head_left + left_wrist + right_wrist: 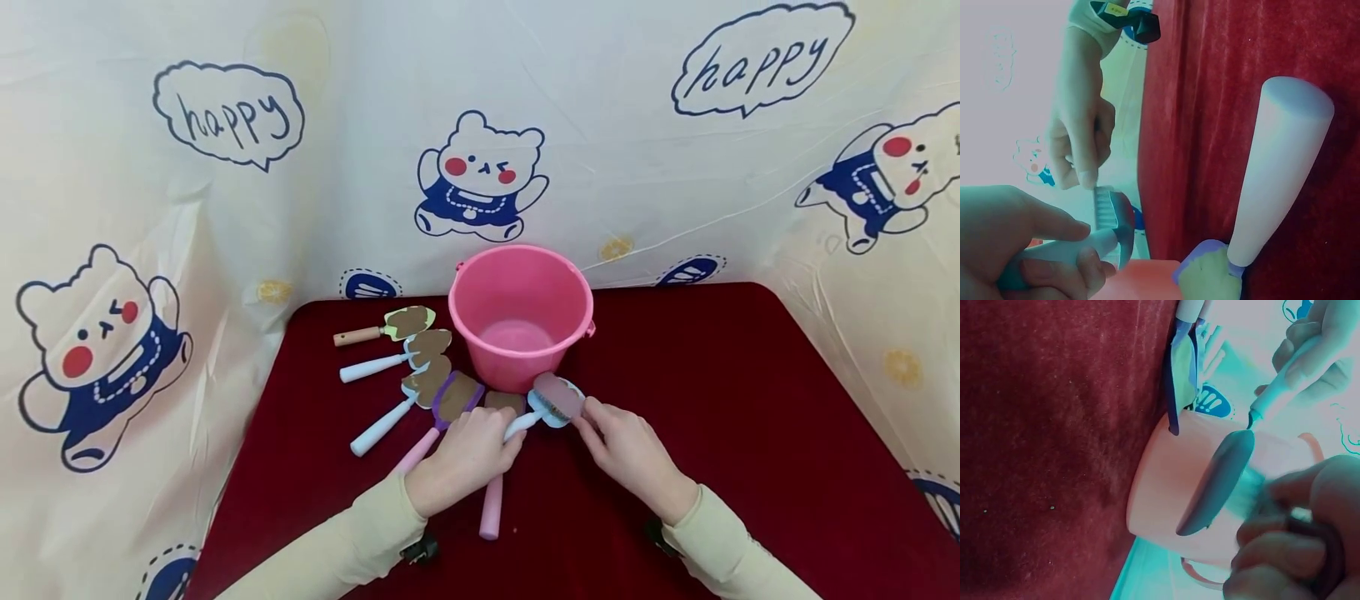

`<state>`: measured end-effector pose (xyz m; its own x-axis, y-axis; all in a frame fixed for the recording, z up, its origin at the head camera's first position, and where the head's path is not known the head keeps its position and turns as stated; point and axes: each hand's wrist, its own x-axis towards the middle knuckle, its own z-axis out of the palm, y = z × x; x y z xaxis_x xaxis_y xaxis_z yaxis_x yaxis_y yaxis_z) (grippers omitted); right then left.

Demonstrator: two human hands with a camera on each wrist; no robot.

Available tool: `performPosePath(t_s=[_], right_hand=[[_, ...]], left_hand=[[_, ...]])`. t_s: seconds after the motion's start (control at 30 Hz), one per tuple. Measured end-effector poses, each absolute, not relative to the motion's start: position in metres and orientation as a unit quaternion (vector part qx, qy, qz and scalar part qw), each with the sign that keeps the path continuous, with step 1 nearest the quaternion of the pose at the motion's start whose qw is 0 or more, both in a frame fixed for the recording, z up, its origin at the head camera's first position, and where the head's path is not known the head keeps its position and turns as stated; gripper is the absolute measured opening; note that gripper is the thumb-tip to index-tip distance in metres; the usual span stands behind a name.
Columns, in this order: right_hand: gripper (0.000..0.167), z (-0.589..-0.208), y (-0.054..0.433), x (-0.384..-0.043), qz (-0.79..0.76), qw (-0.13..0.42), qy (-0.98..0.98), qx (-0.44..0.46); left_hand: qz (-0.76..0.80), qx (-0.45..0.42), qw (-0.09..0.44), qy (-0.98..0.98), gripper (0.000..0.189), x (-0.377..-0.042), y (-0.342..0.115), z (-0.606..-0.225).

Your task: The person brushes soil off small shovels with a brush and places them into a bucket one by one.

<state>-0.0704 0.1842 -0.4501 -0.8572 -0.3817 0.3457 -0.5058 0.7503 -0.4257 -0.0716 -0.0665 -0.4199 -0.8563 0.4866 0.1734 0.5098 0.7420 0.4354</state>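
A light blue hand trowel (524, 425) is gripped by its handle in my left hand (472, 454), just in front of the pink bucket. My right hand (633, 454) pinches a mauve-backed brush (558, 396), whose bristles sit over the trowel's blade. In the left wrist view the pale bristles (1105, 209) stand against the blade, close to the right fingertips. From the right wrist, the blade (1219, 484) appears edge-on before the bucket, while the right fingers curl around a dark loop-shaped part (1329, 550).
The pink bucket (517, 362) stands at the table's back edge. Fanned out on its left lie several trowels with brown-covered blades, including a wood-handled one (358, 336), a light blue one (381, 427) and a purple-edged one (457, 400). A pink handle (491, 508) extends below my left hand.
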Motion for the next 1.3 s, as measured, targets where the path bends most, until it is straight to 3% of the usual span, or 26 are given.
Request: performPosePath(t_s=[0.13, 0.37, 0.6, 0.87, 1.13, 1.3], right_hand=[[0.024, -0.4526, 0.1848, -0.0668, 0.259, 0.112, -0.923, 0.26], [0.026, -0.4548, 0.1857, -0.0685, 0.259, 0.132, -0.932, 0.217], [0.024, -0.4542, 0.1851, -0.0653, 0.268, 0.117, -0.923, 0.25], [0.027, -0.4553, 0.1861, -0.0624, 0.255, 0.128, -0.937, 0.202], [0.024, -0.4528, 0.1872, -0.0617, 0.256, 0.121, -0.926, 0.248], [0.028, -0.4534, 0.1869, -0.0599, 0.247, 0.136, -0.936, 0.211]], left_hand=[[-0.244, -0.266, 0.022, -0.932, 0.034, -0.0706, -0.066, -0.4206], [-0.24, -0.274, 0.028, -0.931, 0.034, -0.0718, -0.0652, -0.4185], [-0.247, -0.269, 0.017, -0.931, 0.033, -0.0737, -0.0653, -0.4172], [-0.242, -0.272, 0.021, -0.931, 0.034, -0.0726, -0.0641, -0.4193], [-0.234, -0.273, 0.024, -0.933, 0.036, -0.073, -0.0624, -0.4161], [-0.236, -0.275, 0.025, -0.932, 0.036, -0.0723, -0.0632, -0.4162]])
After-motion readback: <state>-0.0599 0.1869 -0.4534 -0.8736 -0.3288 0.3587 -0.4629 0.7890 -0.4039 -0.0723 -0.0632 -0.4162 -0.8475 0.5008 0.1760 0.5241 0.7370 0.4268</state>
